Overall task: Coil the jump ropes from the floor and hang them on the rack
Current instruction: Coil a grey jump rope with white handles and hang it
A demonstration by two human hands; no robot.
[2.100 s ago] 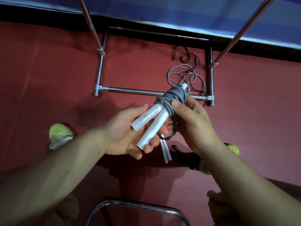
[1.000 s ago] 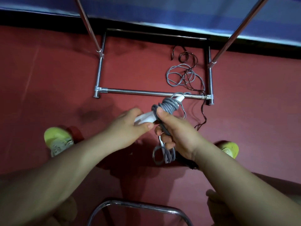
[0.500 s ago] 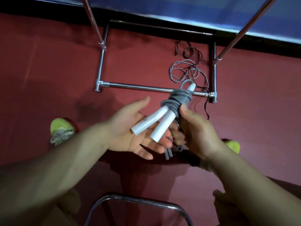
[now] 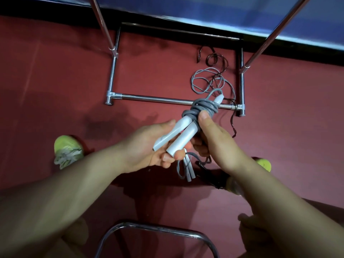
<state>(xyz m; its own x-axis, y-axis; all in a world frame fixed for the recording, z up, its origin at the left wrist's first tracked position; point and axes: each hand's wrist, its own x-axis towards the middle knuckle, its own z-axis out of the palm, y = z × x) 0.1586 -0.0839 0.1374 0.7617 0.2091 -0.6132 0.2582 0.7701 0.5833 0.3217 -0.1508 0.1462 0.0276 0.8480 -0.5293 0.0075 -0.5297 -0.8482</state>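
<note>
I hold a grey jump rope [image 4: 202,107] with two white handles [image 4: 176,136] in front of me, its cord wound in several turns round the handles' upper ends. My left hand [image 4: 147,146] cradles the handles from below, fingers curled under them. My right hand [image 4: 214,138] grips the bundle at the wrapped cord, thumb on top. Short grey loops [image 4: 187,167] hang beneath. On the red floor inside the chrome rack's base [image 4: 162,99] lie a loose grey rope [image 4: 206,81] and a dark brown rope [image 4: 217,60].
Two slanted rack poles [image 4: 101,21] [image 4: 275,32] rise toward me. A curved chrome tube [image 4: 154,229] crosses the bottom of the view. My yellow-green shoes [image 4: 65,149] [image 4: 263,163] stand on the floor, a black handle [image 4: 212,175] lying by the right one. A blue wall runs behind.
The bundle has been turned and lifted slightly. My left fingers have closed more under the handles, and the hanging loops dangle lower.
</note>
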